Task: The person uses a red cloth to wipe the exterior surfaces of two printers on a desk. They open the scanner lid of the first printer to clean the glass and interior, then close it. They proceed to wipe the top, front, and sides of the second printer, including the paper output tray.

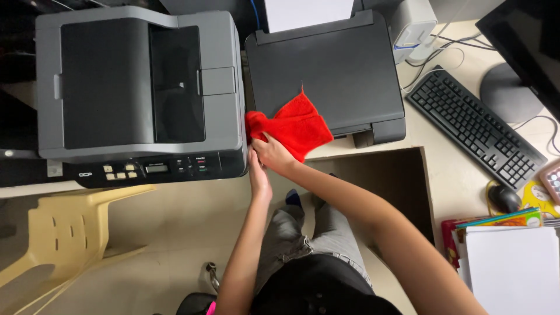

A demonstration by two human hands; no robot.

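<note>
Pinching the red cloth [294, 123] against the black printer [332, 70], my right grip [273, 153] clamps it while my left grip [256, 172] stays half-hidden, state unclear.

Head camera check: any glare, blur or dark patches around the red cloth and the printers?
Head view: the red cloth and both hands, left hand, right hand, look sharp; soft sheen on the black printer lid; the grey printer is evenly lit; top left corner is dark.

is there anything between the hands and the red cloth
Nothing visible. The right hand already grips the red cloth, which lies on the front left corner of the black printer. The left hand sits just below it, beside the grey printer.
</note>
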